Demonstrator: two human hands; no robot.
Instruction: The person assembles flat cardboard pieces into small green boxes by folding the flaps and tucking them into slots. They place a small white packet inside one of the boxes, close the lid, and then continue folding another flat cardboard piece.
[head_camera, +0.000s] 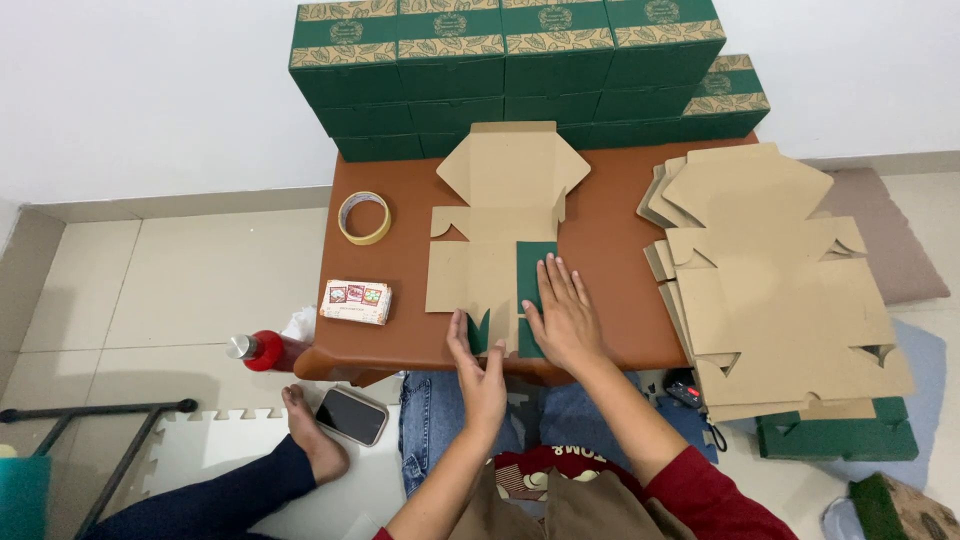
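The right hand (563, 315) lies flat, fingers spread, pressing a folded green panel of the box blank (500, 235) at the near edge of the table (610, 240). The left hand (480, 375), open and edge-on, props the flap beside it. Folding cleanly likely needs the palm held firmly on the crease. A blank stack (780, 290) sits right, tape (364, 217) left.

Home packing spot: tiled floor (180, 280), low table (620, 250), stacked green boxes (520, 70).
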